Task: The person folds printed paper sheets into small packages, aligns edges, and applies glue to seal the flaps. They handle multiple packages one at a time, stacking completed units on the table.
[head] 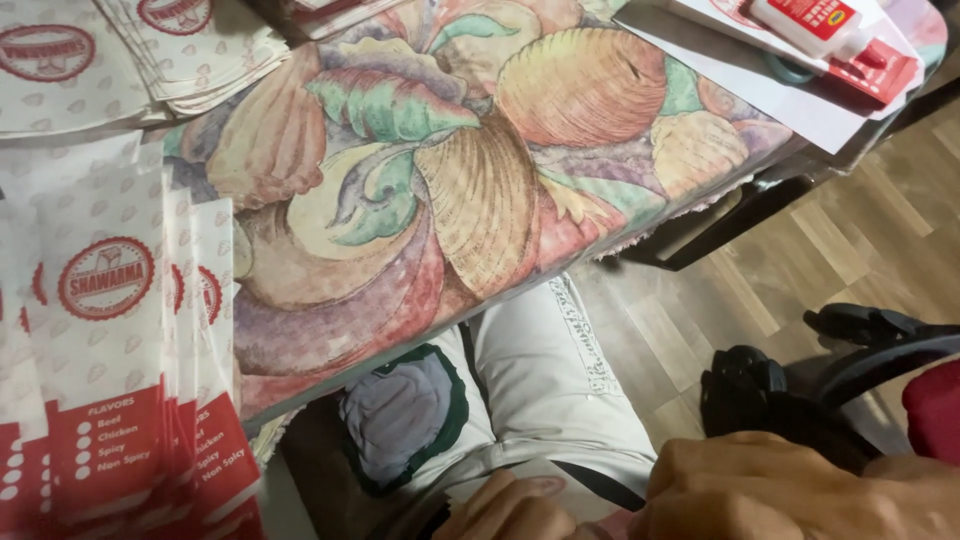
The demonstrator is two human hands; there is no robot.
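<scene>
1. Both hands rest low at the lap, below the worktop's (480,200) near edge: right hand (790,490) clenched in a fist, grasping nothing visible; left hand (505,510) partly cropped, its grip cannot be told.
2. Paper food sleeves (110,330) fan along the worktop's left edge.
3. Their overhanging ends could slide off if nudged.

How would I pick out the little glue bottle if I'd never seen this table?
Start at the table with the seashell-patterned cloth and go to its far right corner, where white paper sheets lie. On them rests the glue bottle: small, white plastic with a red label and red cap, unlike the flat red-and-white paper bags stacked at the left.
</scene>
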